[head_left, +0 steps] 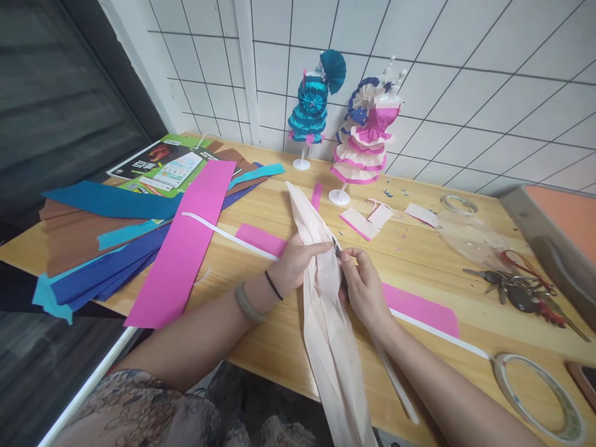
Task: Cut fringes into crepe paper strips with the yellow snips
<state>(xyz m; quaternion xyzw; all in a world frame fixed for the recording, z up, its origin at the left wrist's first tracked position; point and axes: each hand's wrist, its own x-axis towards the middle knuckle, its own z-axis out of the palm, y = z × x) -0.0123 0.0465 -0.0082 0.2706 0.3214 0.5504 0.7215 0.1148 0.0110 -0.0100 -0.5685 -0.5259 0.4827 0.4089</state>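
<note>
A long, folded strip of cream crepe paper (323,329) runs from mid-table down over the front edge. My left hand (298,257) is closed on its left side, thumb lying across the top. At the paper's right edge, my right hand (363,282) grips small dark scissors (337,249), their tip against the paper near my left thumb. The fingers hide most of the handles. Under the paper lies a pink strip (419,308) with a white band of tape along its edge, which reaches a tape roll (540,397) at the right.
Two small dress forms in crepe paper, one teal (311,115) and one pink and cream (365,146), stand by the tiled wall. Coloured crepe strips (107,248) and a wide pink sheet (186,242) lie left. Keys (519,295) and a grey-edged box (554,248) are right.
</note>
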